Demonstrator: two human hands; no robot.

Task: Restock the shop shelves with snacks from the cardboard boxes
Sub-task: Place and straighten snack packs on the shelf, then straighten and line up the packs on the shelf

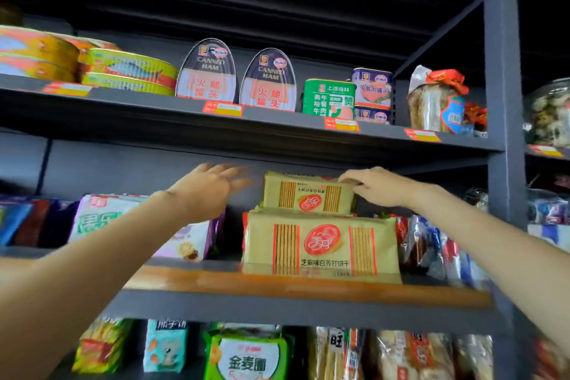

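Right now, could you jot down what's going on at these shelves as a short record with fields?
Setting: dark metal shop shelves stocked with snacks and tins
Middle shelf: two yellow cracker packs, stacked
Top pack: lies on the bottom pack, its print upside down
Right hand: fingers touch the top pack's upper right corner
Left hand: fingers spread, blurred, holding nothing, left of the stack
Shelf above: two canned ham tins, a green tin
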